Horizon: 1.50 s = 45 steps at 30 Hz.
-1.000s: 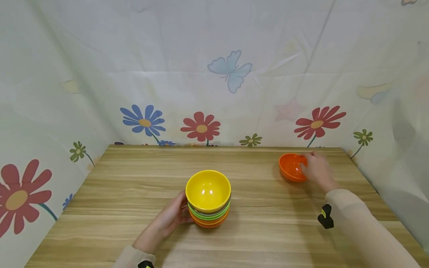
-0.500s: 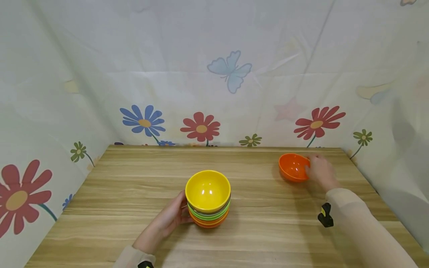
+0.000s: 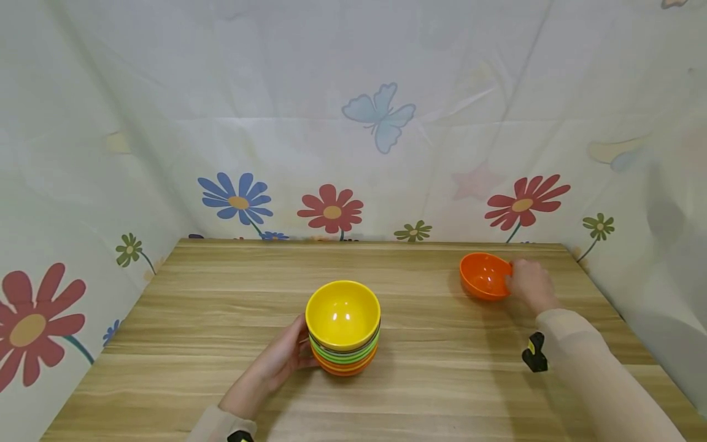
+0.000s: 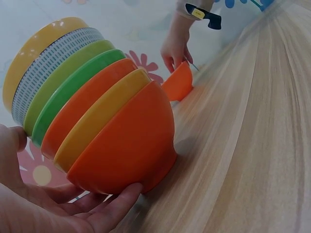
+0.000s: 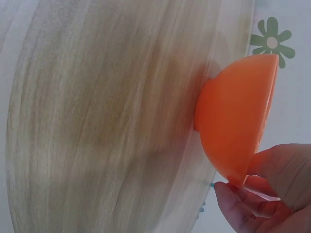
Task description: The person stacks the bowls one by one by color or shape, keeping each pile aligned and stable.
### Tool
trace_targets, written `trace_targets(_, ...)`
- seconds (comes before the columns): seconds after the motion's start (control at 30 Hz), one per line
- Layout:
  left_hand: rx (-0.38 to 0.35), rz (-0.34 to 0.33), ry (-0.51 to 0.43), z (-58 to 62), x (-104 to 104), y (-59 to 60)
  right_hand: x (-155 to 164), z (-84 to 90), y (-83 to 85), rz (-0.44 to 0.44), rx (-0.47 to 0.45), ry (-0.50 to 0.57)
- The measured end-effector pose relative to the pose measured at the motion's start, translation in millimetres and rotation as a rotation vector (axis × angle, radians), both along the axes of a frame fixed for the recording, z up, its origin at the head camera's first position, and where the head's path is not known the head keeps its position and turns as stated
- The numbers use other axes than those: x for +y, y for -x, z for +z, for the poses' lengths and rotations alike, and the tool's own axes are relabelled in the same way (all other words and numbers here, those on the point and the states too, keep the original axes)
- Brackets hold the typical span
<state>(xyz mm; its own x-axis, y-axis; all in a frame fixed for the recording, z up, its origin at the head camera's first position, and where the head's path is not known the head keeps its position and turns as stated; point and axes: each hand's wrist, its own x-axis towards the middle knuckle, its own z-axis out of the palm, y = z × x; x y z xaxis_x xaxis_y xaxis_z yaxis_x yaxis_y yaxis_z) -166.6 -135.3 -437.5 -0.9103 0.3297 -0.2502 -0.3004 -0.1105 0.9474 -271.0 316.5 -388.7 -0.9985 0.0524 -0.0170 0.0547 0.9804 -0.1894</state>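
Note:
A stack of nested bowls (image 3: 343,319) stands upright on the table, left of its middle. Its top bowl is yellow. Below that, the left wrist view shows a patterned white bowl (image 4: 53,68), then green, orange and yellow ones, with an orange bowl (image 4: 129,141) at the base. My left hand (image 3: 284,353) cups the stack's left side, thumb near the green bowls and fingers against the lowest bowl. Farther back on the right sits a single orange bowl (image 3: 483,277). Its right rim is pinched between thumb and fingers of my right hand (image 3: 531,283); this bowl's foot appears to touch the table.
The wood-grain table (image 3: 237,294) runs back to a white curtain (image 3: 287,123) printed with flowers and a butterfly. The curtain also encloses the left and right sides. Each sleeve carries a black wrist strap piece (image 3: 534,353).
My right hand has shifted slightly right, its fingers drawing from over the orange bowl's inside to its right rim. The left hand and the stack look unmoved.

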Motion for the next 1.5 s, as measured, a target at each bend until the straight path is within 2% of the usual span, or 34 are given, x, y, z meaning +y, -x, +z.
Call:
trace_targets(0.27,0.002,-0.005,-0.004,-0.5,-0.7,0.1,2.7,3.3,2.7,0.006,-0.06,0.023)
trace_targets(0.5,0.007,-0.009,-0.002,-0.9,-1.1,0.4,1.3,4.0,2.9,-0.009,-0.074,0.038)
trace_targets(0.97,-0.006,0.001,-0.008,-1.6,-0.6,0.8,1.7,-1.5,6.1,-0.082,-0.074,0.107)
trace_targets(1.27,-0.003,-0.006,-0.006,-1.4,-0.8,1.2,3.9,-4.5,6.9,-0.089,-0.031,0.119)
trace_targets(1.5,-0.005,-0.006,-0.01,-2.0,-1.0,1.5,4.0,-3.0,5.3,-0.095,-0.033,0.142)
